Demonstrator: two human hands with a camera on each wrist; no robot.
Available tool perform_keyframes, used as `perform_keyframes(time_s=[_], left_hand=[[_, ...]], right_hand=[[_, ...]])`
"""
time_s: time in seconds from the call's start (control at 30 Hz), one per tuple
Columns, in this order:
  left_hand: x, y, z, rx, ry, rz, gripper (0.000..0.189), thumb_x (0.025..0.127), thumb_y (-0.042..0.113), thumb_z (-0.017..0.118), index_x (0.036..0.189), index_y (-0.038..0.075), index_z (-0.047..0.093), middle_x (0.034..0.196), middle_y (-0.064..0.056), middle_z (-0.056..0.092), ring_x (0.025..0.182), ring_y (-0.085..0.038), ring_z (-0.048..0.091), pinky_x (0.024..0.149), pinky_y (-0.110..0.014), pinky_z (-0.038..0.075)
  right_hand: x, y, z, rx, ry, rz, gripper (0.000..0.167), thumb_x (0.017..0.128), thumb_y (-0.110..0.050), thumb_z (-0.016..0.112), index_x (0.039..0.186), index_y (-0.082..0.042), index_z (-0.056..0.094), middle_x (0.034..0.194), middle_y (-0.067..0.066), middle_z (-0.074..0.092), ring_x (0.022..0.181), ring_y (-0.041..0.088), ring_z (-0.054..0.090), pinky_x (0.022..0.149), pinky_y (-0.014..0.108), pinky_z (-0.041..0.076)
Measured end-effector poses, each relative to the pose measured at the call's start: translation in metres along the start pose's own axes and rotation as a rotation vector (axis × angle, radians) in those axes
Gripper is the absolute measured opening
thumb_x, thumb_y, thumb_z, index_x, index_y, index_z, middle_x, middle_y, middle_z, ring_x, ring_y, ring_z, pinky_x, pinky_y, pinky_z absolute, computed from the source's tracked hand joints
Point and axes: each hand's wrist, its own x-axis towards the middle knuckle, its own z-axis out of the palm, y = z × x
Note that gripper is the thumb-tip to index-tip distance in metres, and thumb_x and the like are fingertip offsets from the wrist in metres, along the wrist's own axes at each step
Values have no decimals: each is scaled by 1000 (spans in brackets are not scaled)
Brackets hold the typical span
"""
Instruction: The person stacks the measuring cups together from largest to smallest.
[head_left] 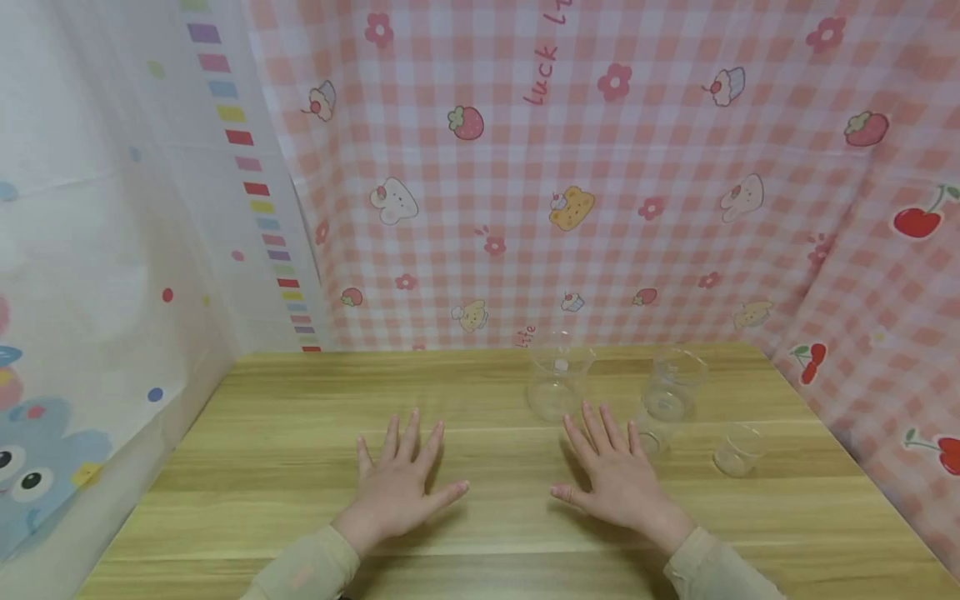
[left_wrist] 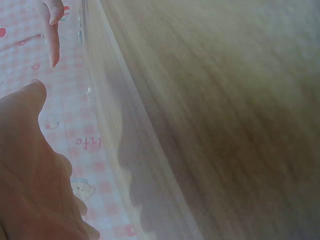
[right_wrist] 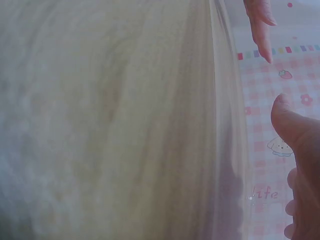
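Note:
Both hands are spread palm down over the wooden table [head_left: 495,525], fingers straight and thumbs pointing inward. The left hand [head_left: 400,487] holds nothing; in its wrist view the left hand [left_wrist: 30,165] casts a shadow on the wood. The right hand [head_left: 618,479] is also bare of any object, its fingertips overlapping the nearest clear cups in the head view. Just beyond them stands a large clear cup [head_left: 555,396]. A small clear cup [head_left: 654,442] is partly hidden by the right fingers. Behind it is a medium clear cup [head_left: 669,402], and another small clear cup [head_left: 738,454] stands farther right.
A pink checked cloth [head_left: 450,183] with printed cartoons hangs behind the table's back edge and along the right side. On the left hangs a white cloth [head_left: 112,250] with coloured dots.

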Motion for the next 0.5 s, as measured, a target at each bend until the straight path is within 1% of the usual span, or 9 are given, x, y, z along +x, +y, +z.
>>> perform_keyframes(time_s=[0.17, 0.23, 0.4, 0.5], left_hand=[[0, 0, 2, -4, 4, 9, 89, 91, 76, 38, 159, 19, 21, 163, -16, 0, 146, -47, -2, 104, -81, -5], [1, 0, 2, -12, 6, 14, 90, 91, 76, 37, 159, 19, 21, 162, -16, 0, 146, -47, -2, 104, -81, -5], [2, -1, 4, -24, 13, 31, 92, 90, 78, 35, 159, 18, 20, 162, -16, -1, 147, -46, -2, 105, -80, -5], [4, 0, 4, -31, 25, 46, 92, 90, 77, 36, 159, 18, 21, 162, -17, -1, 147, -44, -2, 106, -79, -5]], right_hand=[[-1, 2, 2, 19, -8, 3, 94, 89, -66, 56, 156, -6, 26, 161, 23, 11, 147, 45, 6, 111, 74, 5], [-1, 3, 2, 27, 2, -4, 95, 89, -65, 57, 156, -6, 26, 161, 23, 10, 147, 45, 6, 111, 73, 5], [1, 5, 1, 25, 69, -27, 99, 83, -61, 68, 154, -4, 30, 159, 25, 16, 145, 47, 14, 111, 72, 15], [4, 7, 0, 45, 111, -19, 101, 80, -59, 73, 153, -2, 32, 157, 26, 22, 143, 48, 19, 111, 71, 20]])
